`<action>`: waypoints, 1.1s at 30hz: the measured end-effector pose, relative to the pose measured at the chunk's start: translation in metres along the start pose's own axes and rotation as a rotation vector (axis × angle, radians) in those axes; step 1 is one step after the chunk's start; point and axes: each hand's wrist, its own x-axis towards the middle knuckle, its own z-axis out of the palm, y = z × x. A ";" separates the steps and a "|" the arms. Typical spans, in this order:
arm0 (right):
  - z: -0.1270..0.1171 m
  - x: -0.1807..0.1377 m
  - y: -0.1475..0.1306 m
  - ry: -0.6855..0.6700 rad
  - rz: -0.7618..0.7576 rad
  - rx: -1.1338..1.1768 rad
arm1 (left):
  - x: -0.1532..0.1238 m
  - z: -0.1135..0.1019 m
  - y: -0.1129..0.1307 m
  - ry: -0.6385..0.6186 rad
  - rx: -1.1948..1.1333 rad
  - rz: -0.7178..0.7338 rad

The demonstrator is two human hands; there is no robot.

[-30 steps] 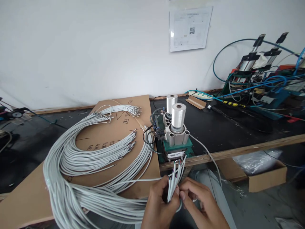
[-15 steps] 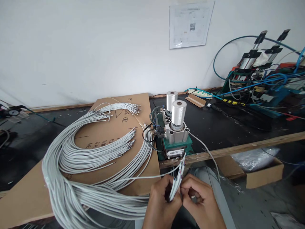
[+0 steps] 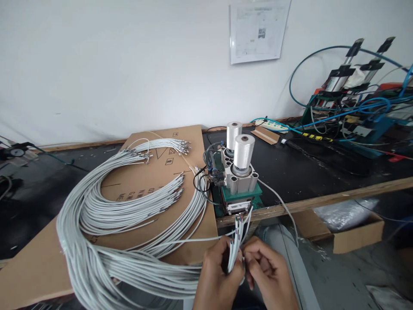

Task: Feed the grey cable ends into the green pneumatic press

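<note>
Several white cable ends [image 3: 235,254] stand up out of my left hand [image 3: 217,275], closed around them, with their stripped, coloured tips pointing at the bench edge. My right hand [image 3: 270,269] is beside them on the right, thumb and forefinger pinched together; whatever lies in the pinch is too small and hidden to make out. From the left hand the thick bundle of white cables [image 3: 145,280] curves away to the left. Just beyond the fingers sits a small pneumatic press [image 3: 241,183] with two knurled metal cylinders. One cable passes close to its front.
Under the cable bundle lies a cardboard sheet [image 3: 180,150]. The black bench [image 3: 300,176] carries a power strip [image 3: 271,125] and, at far right, machines with blue air hoses [image 3: 351,114]. An open carton [image 3: 358,237] holding clear plastic is below the bench edge.
The cable ends in my left hand have swung to the left and fanned apart a little. My right hand's fingers have curled in more tightly beside them.
</note>
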 end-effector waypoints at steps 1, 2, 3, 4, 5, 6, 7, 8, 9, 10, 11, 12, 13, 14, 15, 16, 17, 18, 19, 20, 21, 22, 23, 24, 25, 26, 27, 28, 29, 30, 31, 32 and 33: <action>-0.002 0.000 -0.001 -0.012 -0.021 -0.028 | 0.000 0.000 -0.001 0.002 -0.006 0.008; -0.003 0.001 -0.002 -0.031 -0.052 -0.061 | 0.000 0.000 -0.002 0.006 -0.006 0.020; -0.005 0.001 -0.003 -0.051 -0.089 -0.096 | 0.000 0.000 -0.003 0.012 -0.002 0.031; -0.007 0.002 -0.003 -0.072 -0.126 -0.130 | 0.000 0.001 -0.004 0.016 0.005 0.040; -0.009 0.003 -0.002 -0.092 -0.156 -0.161 | 0.000 0.001 -0.005 0.019 0.008 0.047; -0.011 0.003 -0.002 -0.107 -0.177 -0.186 | 0.000 0.001 -0.006 0.016 0.007 0.054; -0.013 0.004 0.000 -0.116 -0.190 -0.204 | 0.000 0.001 -0.006 0.007 -0.001 0.062; -0.014 0.004 0.001 -0.117 -0.196 -0.217 | 0.000 0.001 -0.006 -0.011 -0.011 0.068; -0.016 0.004 0.003 -0.114 -0.197 -0.220 | 0.000 0.001 -0.006 -0.034 -0.018 0.073; -0.017 0.005 0.005 -0.113 -0.197 -0.210 | 0.000 0.000 -0.006 -0.057 -0.016 0.076; -0.017 0.005 0.008 -0.109 -0.193 -0.190 | 0.000 0.000 -0.005 -0.078 -0.004 0.076; -0.018 0.004 0.010 -0.107 -0.188 -0.166 | 0.001 0.000 -0.004 -0.094 0.018 0.073; -0.018 0.004 0.013 -0.104 -0.184 -0.143 | 0.001 0.000 -0.003 -0.105 0.048 0.069; -0.018 0.003 0.016 -0.101 -0.182 -0.123 | 0.002 -0.001 -0.002 -0.116 0.078 0.067; -0.017 0.002 0.018 -0.092 -0.181 -0.106 | 0.003 -0.001 -0.001 -0.128 0.103 0.068; -0.016 0.000 0.021 -0.071 -0.178 -0.091 | 0.003 -0.002 0.001 -0.140 0.119 0.072; -0.014 -0.001 0.023 -0.038 -0.174 -0.075 | 0.003 -0.002 0.002 -0.151 0.125 0.076; -0.011 -0.003 0.024 0.007 -0.168 -0.055 | 0.003 -0.003 0.002 -0.162 0.126 0.081; -0.007 -0.004 0.026 0.059 -0.157 -0.031 | 0.003 -0.003 0.003 -0.175 0.125 0.086; -0.003 -0.006 0.026 0.109 -0.142 -0.001 | 0.003 -0.004 0.003 -0.185 0.128 0.091; 0.001 -0.007 0.027 0.153 -0.128 0.034 | 0.003 -0.004 0.002 -0.187 0.140 0.095; 0.005 -0.008 0.028 0.189 -0.118 0.070 | 0.002 -0.005 0.001 -0.185 0.155 0.100; 0.009 -0.008 0.028 0.220 -0.110 0.105 | 0.001 -0.005 0.000 -0.178 0.169 0.105; 0.012 -0.009 0.029 0.248 -0.103 0.138 | 0.000 -0.005 -0.001 -0.169 0.177 0.109; 0.015 -0.009 0.029 0.272 -0.096 0.166 | 0.000 -0.005 -0.002 -0.158 0.180 0.109; 0.017 -0.010 0.029 0.291 -0.089 0.189 | -0.001 -0.005 -0.002 -0.149 0.178 0.108; 0.018 -0.010 0.030 0.304 -0.080 0.210 | -0.001 -0.006 -0.003 -0.145 0.173 0.107; 0.019 -0.010 0.030 0.312 -0.069 0.229 | -0.002 -0.006 -0.003 -0.142 0.166 0.108; 0.020 -0.010 0.030 0.316 -0.058 0.247 | -0.002 -0.006 -0.003 -0.135 0.161 0.112; 0.020 -0.010 0.030 0.318 -0.048 0.260 | -0.002 -0.006 -0.003 -0.130 0.155 0.118; 0.020 -0.010 0.030 0.320 -0.039 0.270 | -0.002 -0.006 -0.003 -0.125 0.150 0.123; 0.021 -0.010 0.030 0.322 -0.031 0.278 | -0.002 -0.006 -0.003 -0.124 0.145 0.127; 0.021 -0.010 0.029 0.326 -0.026 0.284 | -0.002 -0.007 -0.003 -0.122 0.140 0.130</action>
